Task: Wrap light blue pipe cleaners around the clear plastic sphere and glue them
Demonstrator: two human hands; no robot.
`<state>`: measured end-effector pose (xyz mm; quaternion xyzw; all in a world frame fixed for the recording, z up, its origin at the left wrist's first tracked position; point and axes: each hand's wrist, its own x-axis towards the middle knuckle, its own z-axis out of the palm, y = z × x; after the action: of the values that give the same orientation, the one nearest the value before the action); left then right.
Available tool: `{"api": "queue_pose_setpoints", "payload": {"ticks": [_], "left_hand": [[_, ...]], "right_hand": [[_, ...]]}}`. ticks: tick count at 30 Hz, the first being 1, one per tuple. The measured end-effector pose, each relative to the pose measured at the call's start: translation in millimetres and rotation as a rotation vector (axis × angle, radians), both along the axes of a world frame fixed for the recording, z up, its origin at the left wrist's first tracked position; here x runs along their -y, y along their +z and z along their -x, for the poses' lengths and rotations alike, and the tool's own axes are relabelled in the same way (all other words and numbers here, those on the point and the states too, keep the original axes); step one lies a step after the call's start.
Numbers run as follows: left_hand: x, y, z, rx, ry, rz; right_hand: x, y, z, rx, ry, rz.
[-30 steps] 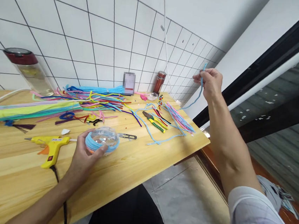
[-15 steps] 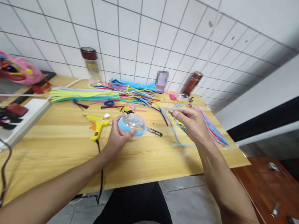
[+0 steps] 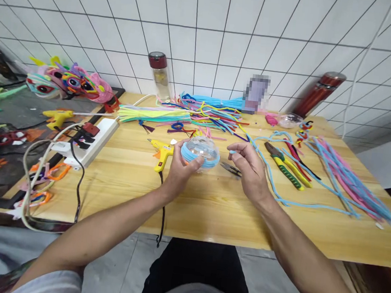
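Note:
My left hand [image 3: 181,170] is closed around a clear plastic ball [image 3: 202,148] whose lower part is wound with light blue pipe cleaner [image 3: 194,158]. To its right, my right hand [image 3: 250,168] pinches the end of a long light blue pipe cleaner [image 3: 268,167], which trails back over the table to the right. Small thread snips [image 3: 230,169] lie between the two hands, partly under the right fingers. Just left of the ball rests a yellow hot glue gun [image 3: 162,155]. Pliers with green and yellow handles [image 3: 288,167] lie right of my right hand.
Colourful pipe cleaner bundles [image 3: 157,116] stretch along the back; pink and blue ones [image 3: 351,180] lie at right. A glass bottle [image 3: 160,78], a blurred-out phone [image 3: 255,94] and a red flask [image 3: 320,94] stand by the wall. A white power strip [image 3: 95,146] with cables sits left.
My right hand has come from far out at the right to beside the ball, bringing the blue pipe cleaner's end. My left hand keeps hold of the ball. The view has turned left.

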<state>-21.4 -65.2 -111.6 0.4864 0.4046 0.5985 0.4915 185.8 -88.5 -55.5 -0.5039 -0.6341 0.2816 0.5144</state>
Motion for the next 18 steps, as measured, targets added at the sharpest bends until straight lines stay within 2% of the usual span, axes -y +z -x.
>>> {"api": "queue_pose_setpoints", "payload": {"ticks": [6, 10, 18], "left_hand": [[-6.0, -13.4, 1.0, 0.021, 0.001, 0.002], [-5.0, -15.6, 0.3, -0.007, 0.002, -0.009], [-1.0, -11.7, 0.2, -0.074, 0.014, -0.027]], "right_hand": [[10.4, -3.9, 0.4, 0.131, -0.006, -0.153], [10.5, -4.7, 7.9, 0.189, 0.03, -0.27], [10.2, -10.2, 15.7, 0.149, 0.035, -0.207]]}}
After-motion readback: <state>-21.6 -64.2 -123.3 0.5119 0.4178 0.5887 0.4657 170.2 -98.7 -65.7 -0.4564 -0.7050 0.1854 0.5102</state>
